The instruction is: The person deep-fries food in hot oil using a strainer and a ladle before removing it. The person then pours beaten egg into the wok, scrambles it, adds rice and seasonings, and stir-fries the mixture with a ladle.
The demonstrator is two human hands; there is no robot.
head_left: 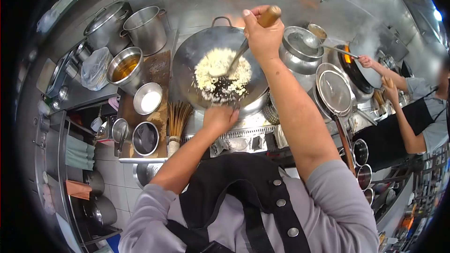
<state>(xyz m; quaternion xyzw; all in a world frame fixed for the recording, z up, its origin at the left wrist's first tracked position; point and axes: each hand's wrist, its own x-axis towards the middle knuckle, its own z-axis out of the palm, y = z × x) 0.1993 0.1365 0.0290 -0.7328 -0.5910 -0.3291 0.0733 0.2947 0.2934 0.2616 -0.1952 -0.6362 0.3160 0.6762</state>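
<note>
My right hand is closed round the wooden handle of a ladle, above the far right part of a big dark wok. The ladle's metal shaft slants down to the left, and its head is among pale yellow, rice-like food. That food is heaped in the middle of the wok, with loose bits scattered toward the near side. At the near rim, my left hand is wrapped round the wok's edge or near handle; the grip itself is mostly hidden. A loop handle stands at the far rim.
On the left are a bamboo brush, a bowl of white contents and a pot of amber liquid. Strainers and a steel pot stand close on the right. Farther right, a co-worker holds a long-handled ladle near a steaming wok.
</note>
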